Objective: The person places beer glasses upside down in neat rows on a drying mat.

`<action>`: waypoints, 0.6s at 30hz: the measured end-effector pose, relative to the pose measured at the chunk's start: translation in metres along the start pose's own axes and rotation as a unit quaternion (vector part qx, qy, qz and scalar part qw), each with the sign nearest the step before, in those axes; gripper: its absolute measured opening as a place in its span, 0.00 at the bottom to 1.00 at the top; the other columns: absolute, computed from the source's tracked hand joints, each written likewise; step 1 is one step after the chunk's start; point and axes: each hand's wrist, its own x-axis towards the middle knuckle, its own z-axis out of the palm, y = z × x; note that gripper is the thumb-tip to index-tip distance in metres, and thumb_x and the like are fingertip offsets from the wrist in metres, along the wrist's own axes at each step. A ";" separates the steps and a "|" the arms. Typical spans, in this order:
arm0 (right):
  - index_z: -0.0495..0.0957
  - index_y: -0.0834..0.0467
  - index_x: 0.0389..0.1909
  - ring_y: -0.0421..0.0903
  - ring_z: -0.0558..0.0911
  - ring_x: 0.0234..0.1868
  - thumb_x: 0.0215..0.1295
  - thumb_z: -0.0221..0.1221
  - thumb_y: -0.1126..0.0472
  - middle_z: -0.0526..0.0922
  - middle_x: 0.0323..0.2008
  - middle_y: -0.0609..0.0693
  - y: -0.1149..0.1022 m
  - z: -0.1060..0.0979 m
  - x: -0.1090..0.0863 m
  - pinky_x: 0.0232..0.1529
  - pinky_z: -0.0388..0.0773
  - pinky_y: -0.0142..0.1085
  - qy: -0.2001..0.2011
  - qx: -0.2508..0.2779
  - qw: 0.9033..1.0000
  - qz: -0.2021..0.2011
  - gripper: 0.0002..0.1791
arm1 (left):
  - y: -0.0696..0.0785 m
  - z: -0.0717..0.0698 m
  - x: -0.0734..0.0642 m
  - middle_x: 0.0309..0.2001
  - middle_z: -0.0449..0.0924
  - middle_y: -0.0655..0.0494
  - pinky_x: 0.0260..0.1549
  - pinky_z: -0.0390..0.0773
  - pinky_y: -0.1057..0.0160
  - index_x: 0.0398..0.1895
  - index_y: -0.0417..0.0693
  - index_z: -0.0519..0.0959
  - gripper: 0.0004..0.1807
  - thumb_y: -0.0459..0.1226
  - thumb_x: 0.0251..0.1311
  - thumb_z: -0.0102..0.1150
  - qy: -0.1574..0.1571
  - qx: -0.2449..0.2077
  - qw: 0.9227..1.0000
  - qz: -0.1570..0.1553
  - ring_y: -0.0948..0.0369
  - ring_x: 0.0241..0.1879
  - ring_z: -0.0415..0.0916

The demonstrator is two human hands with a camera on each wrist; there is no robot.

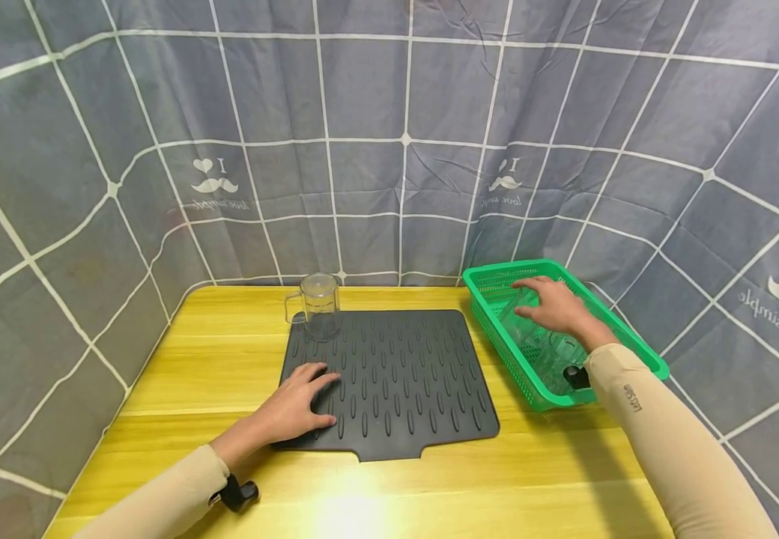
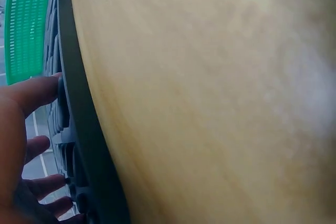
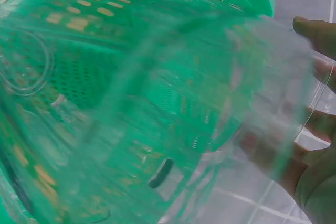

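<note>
My left hand point(image 1: 298, 404) rests with spread fingers on the left part of a black ridged mat point(image 1: 396, 382); the left wrist view shows its fingertips at the mat's edge. A clear glass mug point(image 1: 320, 311) stands on the mat's back left corner, its handle pointing left. On the right, my right hand point(image 1: 554, 305) is over the green basket point(image 1: 632, 348), thumb and fingers about the end of a clear glass cup point(image 1: 517, 318). That cup fills much of the right wrist view, tilted, with fingers point(image 3: 320, 121) around its far end.
More clear glassware point(image 1: 554, 359) lies in the basket near my right wrist. The basket stands at an angle right of the mat on a yellow wooden table point(image 1: 228, 359). A grey curtain point(image 1: 369, 180) with white lines hangs behind and along both sides.
</note>
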 end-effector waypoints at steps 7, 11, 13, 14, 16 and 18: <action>0.69 0.56 0.71 0.76 0.59 0.70 0.71 0.61 0.53 0.61 0.73 0.68 -0.004 -0.009 0.001 0.62 0.62 0.72 0.009 -0.001 1.000 -0.003 0.30 | 0.001 0.000 -0.003 0.75 0.61 0.43 0.66 0.61 0.32 0.71 0.53 0.72 0.42 0.55 0.53 0.73 -0.004 -0.003 1.000 -0.011 0.37 0.75 0.53; 0.70 0.57 0.70 0.74 0.60 0.71 0.70 0.62 0.55 0.65 0.70 0.68 -0.008 -0.013 0.002 0.66 0.59 0.70 0.028 0.006 0.999 -0.018 0.29 | 0.001 0.001 -0.005 0.75 0.61 0.44 0.67 0.60 0.32 0.71 0.53 0.72 0.42 0.56 0.54 0.72 -0.013 -0.004 1.000 -0.018 0.37 0.76 0.52; 0.71 0.57 0.69 0.74 0.61 0.70 0.69 0.62 0.55 0.67 0.69 0.68 -0.010 -0.017 0.003 0.64 0.61 0.71 0.041 0.006 0.999 -0.021 0.29 | 0.001 0.001 -0.005 0.75 0.61 0.43 0.67 0.60 0.32 0.70 0.52 0.73 0.41 0.56 0.54 0.73 -0.010 -0.006 1.000 -0.017 0.37 0.76 0.52; 0.71 0.57 0.69 0.75 0.62 0.70 0.69 0.62 0.55 0.67 0.69 0.68 -0.011 -0.019 0.003 0.63 0.61 0.72 0.046 0.007 0.999 -0.020 0.29 | 0.001 0.000 -0.004 0.75 0.61 0.44 0.68 0.59 0.33 0.70 0.53 0.73 0.41 0.56 0.54 0.72 -0.010 -0.007 1.000 -0.018 0.37 0.76 0.51; 0.71 0.56 0.69 0.75 0.61 0.70 0.69 0.62 0.54 0.66 0.70 0.67 -0.013 -0.023 0.004 0.62 0.62 0.73 0.052 0.008 0.999 -0.014 0.29 | 0.002 0.000 -0.004 0.75 0.61 0.44 0.68 0.59 0.32 0.70 0.53 0.73 0.41 0.56 0.54 0.73 -0.007 -0.011 1.000 -0.017 0.37 0.76 0.51; 0.70 0.54 0.70 0.76 0.60 0.69 0.70 0.62 0.53 0.64 0.71 0.67 -0.016 -0.027 0.003 0.59 0.62 0.75 0.055 0.006 0.998 -0.007 0.29 | 0.002 -0.001 -0.004 0.75 0.60 0.44 0.68 0.59 0.32 0.70 0.53 0.73 0.41 0.55 0.54 0.73 -0.007 -0.015 1.000 -0.018 0.38 0.76 0.51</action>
